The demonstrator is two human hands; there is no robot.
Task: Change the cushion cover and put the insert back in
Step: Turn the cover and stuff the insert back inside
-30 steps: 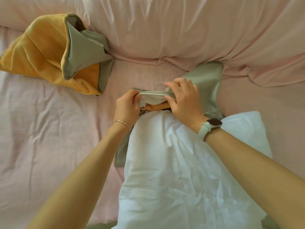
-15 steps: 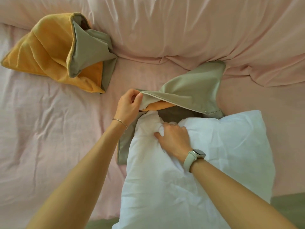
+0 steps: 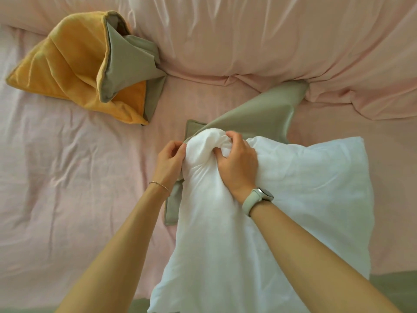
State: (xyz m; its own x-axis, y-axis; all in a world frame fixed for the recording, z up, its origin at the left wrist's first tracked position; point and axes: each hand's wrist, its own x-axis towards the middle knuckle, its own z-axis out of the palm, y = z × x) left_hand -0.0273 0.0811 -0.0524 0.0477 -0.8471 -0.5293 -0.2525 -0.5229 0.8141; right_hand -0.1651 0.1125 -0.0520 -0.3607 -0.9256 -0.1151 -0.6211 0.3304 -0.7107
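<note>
On a pink bed (image 3: 67, 177), a white insert (image 3: 282, 211) lies near the viewer, its far corner bunched at the mouth of a grey cover (image 3: 259, 114). The right hand (image 3: 237, 163) grips that corner tightly. The left hand (image 3: 170, 161) pinches the cover's edge. A yellow cover (image 3: 67, 68) lies far left.

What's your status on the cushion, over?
Left hand pinches green cover's opening edge. Right hand grips bunched insert corner at the opening. Nothing in the way.
</note>
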